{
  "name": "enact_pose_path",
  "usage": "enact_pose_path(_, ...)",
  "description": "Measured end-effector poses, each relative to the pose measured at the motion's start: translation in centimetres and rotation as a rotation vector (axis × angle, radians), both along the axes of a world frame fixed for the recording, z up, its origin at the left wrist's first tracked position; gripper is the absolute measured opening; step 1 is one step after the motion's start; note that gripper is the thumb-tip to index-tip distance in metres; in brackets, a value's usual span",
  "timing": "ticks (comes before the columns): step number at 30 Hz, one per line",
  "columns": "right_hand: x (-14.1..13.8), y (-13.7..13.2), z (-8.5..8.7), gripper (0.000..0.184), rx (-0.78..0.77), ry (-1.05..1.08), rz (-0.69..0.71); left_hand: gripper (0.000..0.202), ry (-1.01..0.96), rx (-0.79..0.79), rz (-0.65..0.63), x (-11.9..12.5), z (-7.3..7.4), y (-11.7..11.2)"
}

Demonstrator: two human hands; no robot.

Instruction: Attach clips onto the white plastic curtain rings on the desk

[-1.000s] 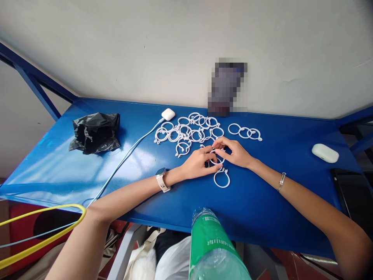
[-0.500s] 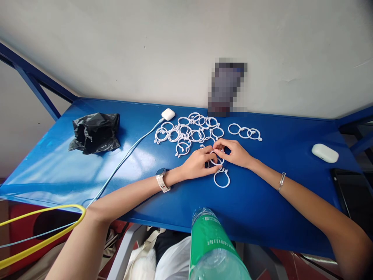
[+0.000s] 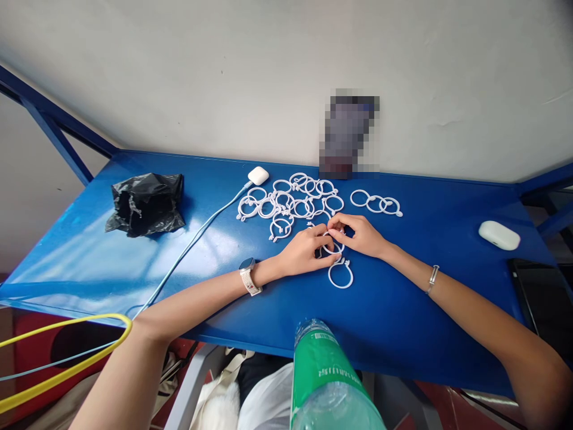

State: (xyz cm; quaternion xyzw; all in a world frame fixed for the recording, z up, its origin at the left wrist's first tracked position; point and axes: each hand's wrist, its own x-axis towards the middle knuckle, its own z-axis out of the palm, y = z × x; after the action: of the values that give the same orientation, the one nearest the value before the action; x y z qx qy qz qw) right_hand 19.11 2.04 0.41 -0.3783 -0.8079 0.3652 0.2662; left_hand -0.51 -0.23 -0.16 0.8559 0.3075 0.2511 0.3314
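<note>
White plastic rings with small clasps, like binder rings, lie loose in a pile [image 3: 302,208] on the blue table. My left hand [image 3: 304,248] and my right hand [image 3: 358,233] meet at the pile's near edge, fingers closed on a white ring [image 3: 339,239] between them. Part of that ring is hidden behind the fingers. Just below my left fingertips lies another ring [image 3: 341,286], close to the held one; I cannot tell whether they are linked. To the right, 3 rings in a row [image 3: 375,205] appear linked together.
A black plastic bag [image 3: 147,206] sits at the left. A white charging case [image 3: 258,175] with a cable [image 3: 192,239] lies behind. At the right are a white earbud case [image 3: 499,235] and a black phone [image 3: 537,298]. A green-labelled bottle [image 3: 326,370] stands in front.
The ring between my hands has shifted very slightly. Otherwise both hands and the things on the table stay where they were.
</note>
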Motion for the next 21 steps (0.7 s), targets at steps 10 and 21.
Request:
enact_pose_path(10, -0.04, 0.01, -0.01, 0.014, 0.008, 0.003, 0.001, 0.029, 0.009, -0.004, -0.003, -0.01, 0.04, -0.01)
enact_pose_path(21, -0.06, 0.01, -0.05, 0.012, 0.024, -0.008, -0.012, 0.027, -0.013, 0.011, 0.005, 0.03, -0.17, 0.0)
